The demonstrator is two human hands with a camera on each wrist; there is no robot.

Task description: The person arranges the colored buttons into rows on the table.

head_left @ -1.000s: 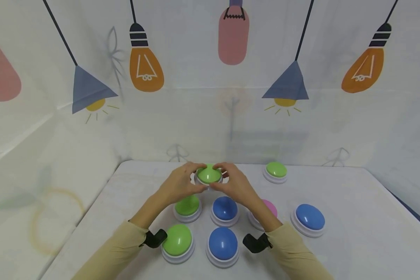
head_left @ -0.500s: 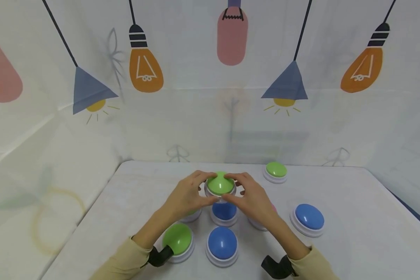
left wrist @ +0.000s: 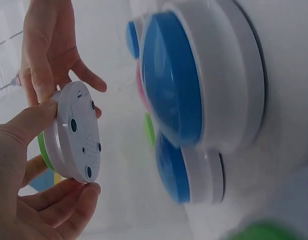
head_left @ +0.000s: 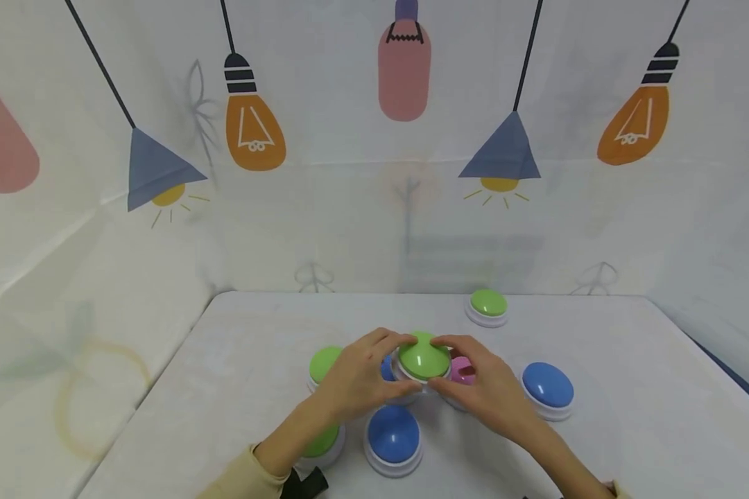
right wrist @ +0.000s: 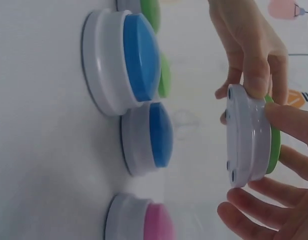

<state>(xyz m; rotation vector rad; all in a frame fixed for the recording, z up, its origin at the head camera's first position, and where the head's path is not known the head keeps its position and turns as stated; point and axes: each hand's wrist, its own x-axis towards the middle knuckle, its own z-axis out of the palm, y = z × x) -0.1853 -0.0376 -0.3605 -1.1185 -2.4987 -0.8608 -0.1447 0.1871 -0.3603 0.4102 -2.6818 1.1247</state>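
A green push button [head_left: 424,357] with a white round base hangs above the table between my two hands. My left hand [head_left: 365,374] grips its left side, and my right hand [head_left: 489,388] pinches the right side with thumb and fingers. The left wrist view shows the button's white underside [left wrist: 81,135], with dark round spots and a patch of small holes. Behind and below the held button are a blue button [head_left: 388,369] and a pink button [head_left: 462,370], both partly hidden. Nearer the front stands another blue button [head_left: 393,435].
On the white table [head_left: 243,360], a green button [head_left: 324,362] and a second green one [head_left: 322,443], partly covered by my left arm, stand to the left. To the right is a blue button [head_left: 548,384]. Another green button [head_left: 489,303] stands by the back edge.
Both hands have carried the green button rightward and toward me, from near the back edge to over the blue and pink buttons. The buttons on the table stay put.
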